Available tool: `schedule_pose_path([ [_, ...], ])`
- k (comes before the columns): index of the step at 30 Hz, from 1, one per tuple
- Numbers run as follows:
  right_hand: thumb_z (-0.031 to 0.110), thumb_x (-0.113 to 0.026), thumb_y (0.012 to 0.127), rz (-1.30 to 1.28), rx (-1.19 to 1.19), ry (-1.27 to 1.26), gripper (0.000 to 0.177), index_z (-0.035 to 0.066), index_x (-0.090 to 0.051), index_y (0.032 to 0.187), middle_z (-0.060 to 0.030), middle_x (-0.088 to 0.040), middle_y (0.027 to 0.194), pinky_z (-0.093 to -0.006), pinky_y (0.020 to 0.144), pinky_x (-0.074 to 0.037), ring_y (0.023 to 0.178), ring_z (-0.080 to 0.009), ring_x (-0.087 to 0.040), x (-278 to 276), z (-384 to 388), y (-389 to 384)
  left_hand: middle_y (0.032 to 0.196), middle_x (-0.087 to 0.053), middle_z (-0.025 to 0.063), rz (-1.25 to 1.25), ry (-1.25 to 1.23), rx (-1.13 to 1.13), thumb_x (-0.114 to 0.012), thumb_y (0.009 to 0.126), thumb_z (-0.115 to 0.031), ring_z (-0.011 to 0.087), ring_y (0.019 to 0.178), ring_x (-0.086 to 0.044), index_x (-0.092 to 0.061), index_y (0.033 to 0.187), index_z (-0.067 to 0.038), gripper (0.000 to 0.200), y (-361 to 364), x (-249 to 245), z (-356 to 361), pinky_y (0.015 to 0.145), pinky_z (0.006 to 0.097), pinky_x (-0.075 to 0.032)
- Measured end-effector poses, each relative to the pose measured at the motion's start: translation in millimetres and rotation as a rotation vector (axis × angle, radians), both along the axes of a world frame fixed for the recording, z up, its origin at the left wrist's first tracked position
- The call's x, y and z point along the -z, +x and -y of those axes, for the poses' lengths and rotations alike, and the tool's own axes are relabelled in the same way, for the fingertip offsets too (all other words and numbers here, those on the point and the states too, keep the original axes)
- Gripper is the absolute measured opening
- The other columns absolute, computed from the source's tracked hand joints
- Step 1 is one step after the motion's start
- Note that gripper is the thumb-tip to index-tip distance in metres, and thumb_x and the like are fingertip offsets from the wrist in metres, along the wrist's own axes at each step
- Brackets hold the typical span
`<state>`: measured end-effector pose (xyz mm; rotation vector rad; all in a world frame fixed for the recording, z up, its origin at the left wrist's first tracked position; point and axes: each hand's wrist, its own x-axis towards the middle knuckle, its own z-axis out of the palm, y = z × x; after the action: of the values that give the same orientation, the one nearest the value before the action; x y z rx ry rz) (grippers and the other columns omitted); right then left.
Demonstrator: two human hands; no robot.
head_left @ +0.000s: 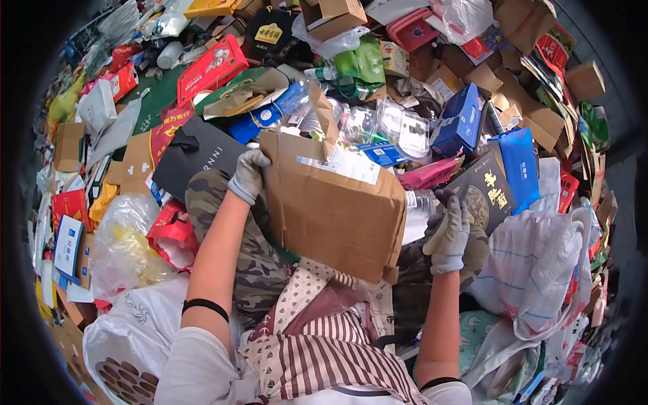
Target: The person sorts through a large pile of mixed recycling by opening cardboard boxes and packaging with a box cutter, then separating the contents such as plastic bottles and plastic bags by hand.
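Waste pile point(540, 121) all round, box point(331, 216) btwn knees point(208, 192).
On my feed, L hand point(248, 177) grips box's upper L edge; R hand point(449, 236) is open, just off its R side; white label point(354, 167) w/ print nr top edge.

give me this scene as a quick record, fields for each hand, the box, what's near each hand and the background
left hand: gloved, gripping the cardboard box at its upper left corner
right hand: gloved, fingers open, beside the box's right side, not gripping it
box: brown, above the lap, white label on it
near left hand: black bag
near right hand: clear bottle, black box with gold characters
background: mixed heap with a red box and a blue box
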<state>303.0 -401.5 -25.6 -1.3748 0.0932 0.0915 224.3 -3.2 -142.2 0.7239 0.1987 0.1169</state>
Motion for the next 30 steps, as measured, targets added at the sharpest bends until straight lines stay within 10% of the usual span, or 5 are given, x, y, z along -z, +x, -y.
schedule_pose_path([
  [6, 0.032, -0.053, 0.091, -0.135, -0.353, 0.039, 0.038, 0.002, -0.053, 0.114, -0.0052, -0.057, 0.113, -0.0264, 0.086, -0.044, 0.095, -0.0123, -0.055, 38, -21, -56, 0.105, -0.061, 0.0089, -0.142, 0.262, 0.131, -0.05, 0.075, -0.011, 0.0155, 0.094, -0.058, -0.051, 0.119, 0.001, 0.045, 39, 8, 65, 0.088, 0.0293, -0.044],
  [11, 0.021, -0.052, 0.093, -0.223, -0.279, 0.124, 0.031, 0.0, -0.054, 0.116, -0.0044, -0.059, 0.105, -0.0241, 0.084, -0.043, 0.094, -0.0095, -0.053, 28, -53, -86, 0.119, -0.053, 0.0086, -0.274, 1.052, 0.036, -0.044, 0.094, -0.03, 0.0154, 0.11, -0.051, -0.049, 0.124, -0.008, 0.038, 69, 103, 148, 0.092, 0.0228, -0.04],
  [13, 0.019, -0.052, 0.093, -0.152, -0.27, 0.0, 0.029, 0.0, -0.055, 0.114, -0.004, -0.059, 0.104, -0.0231, 0.083, -0.043, 0.092, -0.0084, -0.052, 29, -50, -85, 0.12, -0.053, 0.0084, 0.008, 0.612, -0.114, -0.052, 0.092, -0.02, 0.0145, 0.11, -0.05, -0.045, 0.127, -0.003, 0.04, 90, 120, 180, 0.092, 0.0252, -0.041],
  [20, 0.013, -0.056, 0.09, 0.118, -0.289, -0.611, 0.019, 0.002, -0.06, 0.104, -0.0001, -0.061, 0.075, -0.0255, 0.06, -0.046, 0.065, -0.0078, -0.054, 5, -8, -88, 0.104, -0.063, 0.0149, 0.393, 0.538, 0.389, -0.05, 0.091, -0.023, 0.0218, 0.099, -0.058, -0.066, 0.093, 0.005, 0.033, 47, 10, 219, 0.088, 0.031, -0.044],
  [30, 0.006, -0.059, 0.079, 0.58, -0.522, -1.221, 0.02, 0.007, -0.057, 0.099, -0.0111, -0.057, 0.075, -0.0372, 0.055, -0.046, 0.063, -0.0297, -0.058, -52, 20, -118, 0.097, -0.066, 0.0075, 0.017, 0.14, 0.298, -0.05, 0.094, -0.026, 0.0122, 0.089, -0.059, -0.068, 0.089, 0.002, 0.033, 18, -17, 250, 0.084, 0.0259, -0.046],
])
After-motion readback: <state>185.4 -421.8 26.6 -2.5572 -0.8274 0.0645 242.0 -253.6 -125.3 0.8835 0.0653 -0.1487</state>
